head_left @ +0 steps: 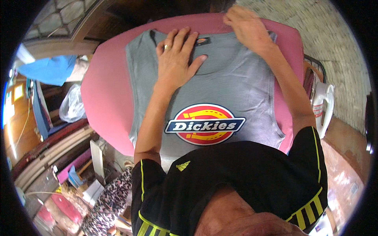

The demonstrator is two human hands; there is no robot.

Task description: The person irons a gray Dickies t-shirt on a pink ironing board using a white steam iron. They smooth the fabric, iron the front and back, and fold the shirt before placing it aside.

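A grey sleeveless shirt point(236, 86) lies spread out on a pink padded board point(106, 74), its neckline at the far side. A red, yellow and blue printed emblem point(205, 125) sits on its chest. My left hand point(177, 59), with a ring on one finger, rests flat on the shirt beside the neckline and the dark neck label point(203, 41). Its fingers are stretched out. Near the board's far edge, my right hand point(249, 30) is over the far right shoulder of the shirt. Its fingers are curled together and slightly blurred; what they hold, if anything, is hidden.
A white plastic jug-like container point(323, 106) stands right of the board. To the left are a clear plastic bag point(73, 104), blue cloth point(51, 70) and stacked wooden boards point(51, 147). Patterned fabric point(106, 200) and assorted clutter lie at the lower left.
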